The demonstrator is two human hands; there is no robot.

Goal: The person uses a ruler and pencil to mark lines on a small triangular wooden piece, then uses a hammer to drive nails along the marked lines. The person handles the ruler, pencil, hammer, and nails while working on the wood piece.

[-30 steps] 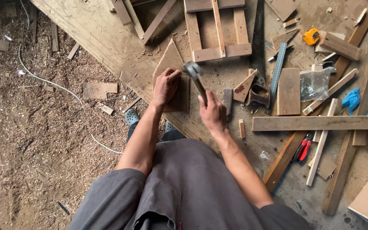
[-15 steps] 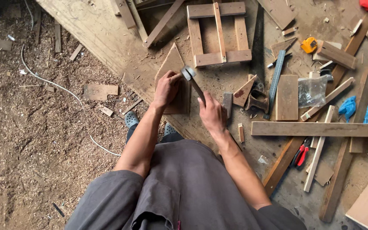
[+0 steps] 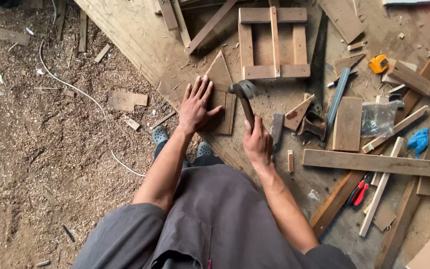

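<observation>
Left hand [image 3: 198,105]: fingers spread, pressed flat on pointed wooden piece [image 3: 221,94], just left of hammer [image 3: 245,99]. Right hand [image 3: 257,143]: clenched round hammer handle, head raised beside wooden frame [image 3: 273,42].

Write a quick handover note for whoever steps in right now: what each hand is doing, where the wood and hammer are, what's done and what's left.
Left hand: flat, fingers spread, pressing down the pointed wooden piece on the workboard.
Right hand: gripping the hammer, head just right of the piece.
Done: piece positioned and held.
Left: likely more hammering; no nail can be made out.
Nearby: wooden frame behind, red pliers to the right.
</observation>
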